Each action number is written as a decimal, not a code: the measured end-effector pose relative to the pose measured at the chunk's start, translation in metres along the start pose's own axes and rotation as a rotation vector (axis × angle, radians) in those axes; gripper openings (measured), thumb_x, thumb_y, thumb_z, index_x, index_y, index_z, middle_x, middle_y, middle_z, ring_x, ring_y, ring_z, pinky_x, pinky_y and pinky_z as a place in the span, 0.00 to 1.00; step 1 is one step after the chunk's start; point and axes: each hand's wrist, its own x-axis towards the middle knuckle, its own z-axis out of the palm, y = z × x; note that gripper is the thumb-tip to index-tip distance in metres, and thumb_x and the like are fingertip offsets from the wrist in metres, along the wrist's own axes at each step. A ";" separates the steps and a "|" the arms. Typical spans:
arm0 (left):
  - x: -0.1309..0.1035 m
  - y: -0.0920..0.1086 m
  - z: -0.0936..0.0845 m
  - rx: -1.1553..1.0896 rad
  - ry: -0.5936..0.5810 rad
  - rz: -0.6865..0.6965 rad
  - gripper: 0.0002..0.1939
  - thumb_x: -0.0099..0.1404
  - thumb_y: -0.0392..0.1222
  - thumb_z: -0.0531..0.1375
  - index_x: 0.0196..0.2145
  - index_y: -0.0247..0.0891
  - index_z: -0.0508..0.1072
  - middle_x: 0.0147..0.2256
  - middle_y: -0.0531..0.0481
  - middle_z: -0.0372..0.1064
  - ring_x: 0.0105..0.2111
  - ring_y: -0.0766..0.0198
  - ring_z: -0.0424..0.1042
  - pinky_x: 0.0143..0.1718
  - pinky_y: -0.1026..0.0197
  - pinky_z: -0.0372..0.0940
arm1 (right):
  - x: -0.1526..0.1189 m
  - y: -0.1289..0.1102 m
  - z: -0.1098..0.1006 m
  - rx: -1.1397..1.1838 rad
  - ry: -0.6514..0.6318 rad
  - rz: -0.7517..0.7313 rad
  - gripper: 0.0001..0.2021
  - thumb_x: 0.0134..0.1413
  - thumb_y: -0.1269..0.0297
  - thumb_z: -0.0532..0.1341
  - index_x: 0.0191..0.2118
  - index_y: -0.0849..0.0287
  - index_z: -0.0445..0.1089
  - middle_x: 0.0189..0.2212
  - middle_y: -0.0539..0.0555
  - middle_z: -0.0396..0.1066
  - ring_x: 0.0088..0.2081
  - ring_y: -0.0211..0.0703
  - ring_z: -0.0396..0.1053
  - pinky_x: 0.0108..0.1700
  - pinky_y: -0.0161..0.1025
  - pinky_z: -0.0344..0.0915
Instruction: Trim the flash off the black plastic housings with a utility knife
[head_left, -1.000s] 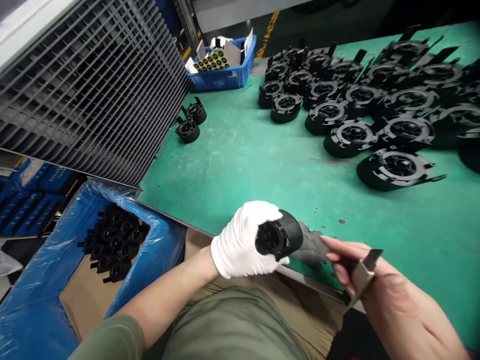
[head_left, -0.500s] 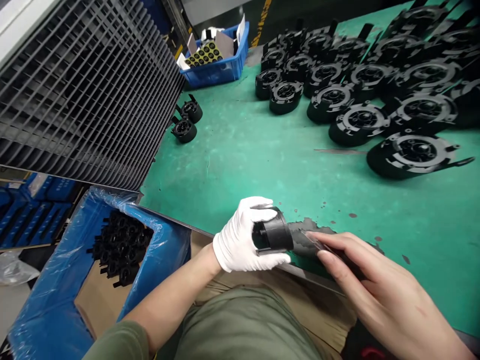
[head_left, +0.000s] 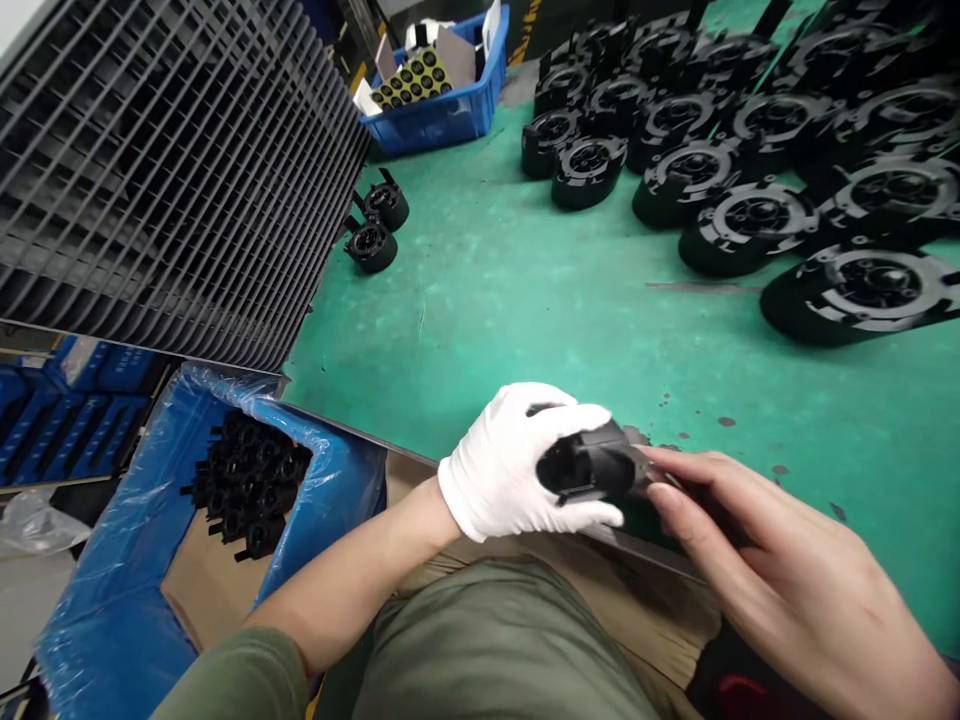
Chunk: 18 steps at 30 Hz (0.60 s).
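A white glove covers my left hand (head_left: 517,465), whose fingers are wrapped round a black cylindrical part (head_left: 600,462) near the table's front edge. The part lies on its side, with its open end towards my palm. My bare right hand (head_left: 757,530) pinches a thin tool (head_left: 660,478) between thumb and forefinger. The tool's tip is at the right end of the part; whether it touches is hard to tell. Dark flakes (head_left: 726,421) are scattered on the green table (head_left: 480,290) beyond my hands.
Many round black housings (head_left: 761,220) stand in rows at the right. Two small black parts (head_left: 373,245) sit at the left beside a grey grille (head_left: 172,180). A blue bin (head_left: 435,125) is at the back. A blue-lined box (head_left: 112,560) holds several black parts (head_left: 247,480).
My left hand has moved right with the black part and turned it a little. The part's right end and the tool in my right hand are now close together. The view has shifted slightly.
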 end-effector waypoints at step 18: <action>0.029 0.029 -0.047 0.286 -0.273 0.095 0.43 0.78 0.48 0.75 0.84 0.44 0.68 0.72 0.33 0.84 0.72 0.33 0.86 0.78 0.27 0.78 | -0.037 0.015 0.007 -0.095 -0.024 -0.085 0.15 0.92 0.58 0.62 0.67 0.45 0.86 0.46 0.52 0.91 0.39 0.51 0.88 0.40 0.48 0.79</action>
